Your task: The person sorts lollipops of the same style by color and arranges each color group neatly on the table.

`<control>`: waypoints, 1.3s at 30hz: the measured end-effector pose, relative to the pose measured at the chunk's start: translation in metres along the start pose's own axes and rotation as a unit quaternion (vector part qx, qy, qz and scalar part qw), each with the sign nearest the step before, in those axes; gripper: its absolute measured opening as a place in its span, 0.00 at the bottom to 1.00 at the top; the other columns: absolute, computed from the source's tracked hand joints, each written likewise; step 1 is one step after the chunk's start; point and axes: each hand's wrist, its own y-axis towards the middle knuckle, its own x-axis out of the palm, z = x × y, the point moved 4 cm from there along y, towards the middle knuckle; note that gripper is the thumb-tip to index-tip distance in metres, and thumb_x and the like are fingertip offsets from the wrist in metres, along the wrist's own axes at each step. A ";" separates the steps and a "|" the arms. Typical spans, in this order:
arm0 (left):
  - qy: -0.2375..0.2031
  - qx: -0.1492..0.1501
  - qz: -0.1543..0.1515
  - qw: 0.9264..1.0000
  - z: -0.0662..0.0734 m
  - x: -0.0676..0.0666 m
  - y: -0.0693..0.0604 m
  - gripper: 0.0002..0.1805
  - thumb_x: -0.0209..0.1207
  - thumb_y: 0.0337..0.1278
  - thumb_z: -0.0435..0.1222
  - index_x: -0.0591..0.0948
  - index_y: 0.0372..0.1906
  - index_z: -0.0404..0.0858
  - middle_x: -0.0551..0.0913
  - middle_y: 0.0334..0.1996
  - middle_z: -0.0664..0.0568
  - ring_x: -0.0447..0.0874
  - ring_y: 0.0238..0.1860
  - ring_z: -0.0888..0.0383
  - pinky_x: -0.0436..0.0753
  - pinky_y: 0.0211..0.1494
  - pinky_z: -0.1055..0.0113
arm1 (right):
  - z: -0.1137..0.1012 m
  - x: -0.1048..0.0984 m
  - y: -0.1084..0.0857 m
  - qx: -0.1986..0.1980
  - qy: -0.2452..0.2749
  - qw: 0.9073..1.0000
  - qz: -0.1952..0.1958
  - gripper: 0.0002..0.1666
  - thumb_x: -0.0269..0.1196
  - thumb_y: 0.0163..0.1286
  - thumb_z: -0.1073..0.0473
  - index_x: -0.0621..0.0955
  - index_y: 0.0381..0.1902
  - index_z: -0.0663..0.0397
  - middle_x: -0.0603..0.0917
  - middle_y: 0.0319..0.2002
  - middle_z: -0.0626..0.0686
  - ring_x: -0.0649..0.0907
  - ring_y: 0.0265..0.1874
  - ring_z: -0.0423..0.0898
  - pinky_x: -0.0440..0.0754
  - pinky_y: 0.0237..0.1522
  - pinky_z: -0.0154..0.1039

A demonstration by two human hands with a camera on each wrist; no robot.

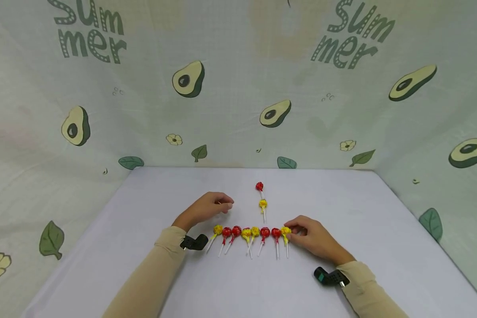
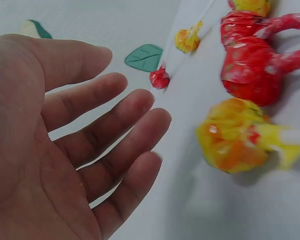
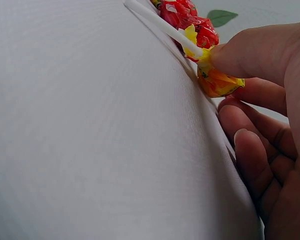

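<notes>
While right hand (image 1: pixel 313 237) pinches yellow lollipop (image 3: pixel 218 84), wrapper (image 3: pixel 191 36) partly hidden, left hand (image 1: pixel 206 207) loosely spread

The left hand (image 1: pixel 207 206) is held relaxed nearer the desk (image 1: pixel 167 183) edge farthest away; the right hand (image 1: pixel 317 237) is bent into a pinch.

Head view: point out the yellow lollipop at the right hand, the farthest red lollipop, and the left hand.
Yellow lollipop (image 1: pixel 285 230), head view: its wrapped candy.
Farthest red lollipop (image 1: pixel 259 186), head view: its wrapped candy.
Left hand (image 1: pixel 206 206), head view: back of the hand.
</notes>
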 end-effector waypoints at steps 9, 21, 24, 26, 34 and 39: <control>0.015 -0.004 0.030 0.999 -0.015 0.004 -0.025 0.13 0.60 0.69 0.44 0.85 0.52 0.45 0.83 0.44 0.59 0.78 0.48 0.56 0.79 0.55 0.55 | -0.002 -0.002 0.000 -0.011 -0.001 1.000 -0.006 0.16 0.69 0.66 0.54 0.85 0.51 0.46 0.81 0.38 0.41 0.78 0.34 0.40 0.78 0.37 0.35; -0.035 -0.010 0.037 0.999 -0.030 0.003 -0.043 0.14 0.60 0.70 0.46 0.84 0.54 0.46 0.83 0.49 0.59 0.77 0.52 0.55 0.78 0.58 0.54 | 0.001 -0.003 0.000 0.009 0.001 1.000 -0.009 0.17 0.70 0.66 0.52 0.85 0.52 0.43 0.81 0.38 0.40 0.79 0.35 0.41 0.78 0.37 0.35; -0.038 0.002 0.026 0.999 -0.030 0.003 -0.049 0.15 0.60 0.70 0.45 0.84 0.55 0.45 0.82 0.51 0.59 0.76 0.55 0.55 0.76 0.61 0.52 | 0.001 -0.001 -0.001 0.003 0.006 1.000 -0.007 0.16 0.70 0.67 0.53 0.85 0.52 0.44 0.81 0.38 0.41 0.78 0.35 0.41 0.77 0.37 0.34; -0.040 0.011 0.019 0.999 -0.032 0.002 -0.051 0.15 0.60 0.69 0.43 0.83 0.55 0.44 0.82 0.51 0.59 0.77 0.55 0.55 0.75 0.61 0.52 | 0.001 -0.001 -0.001 0.003 0.005 1.000 -0.005 0.16 0.70 0.67 0.53 0.85 0.52 0.44 0.80 0.38 0.41 0.78 0.35 0.41 0.77 0.37 0.34; -0.036 0.045 -0.006 0.998 -0.038 0.007 -0.052 0.14 0.61 0.68 0.37 0.82 0.55 0.40 0.82 0.49 0.55 0.78 0.50 0.56 0.76 0.58 0.55 | 0.003 -0.002 -0.003 0.014 -0.003 1.000 -0.003 0.16 0.70 0.66 0.51 0.85 0.52 0.43 0.80 0.38 0.40 0.78 0.35 0.41 0.77 0.37 0.34; -0.029 0.043 -0.013 0.999 -0.042 0.008 -0.055 0.15 0.61 0.67 0.37 0.82 0.56 0.41 0.82 0.50 0.56 0.78 0.48 0.57 0.77 0.56 0.57 | 0.002 0.001 -0.001 0.007 0.002 1.000 -0.009 0.17 0.70 0.67 0.50 0.85 0.52 0.43 0.80 0.38 0.41 0.78 0.35 0.41 0.77 0.37 0.35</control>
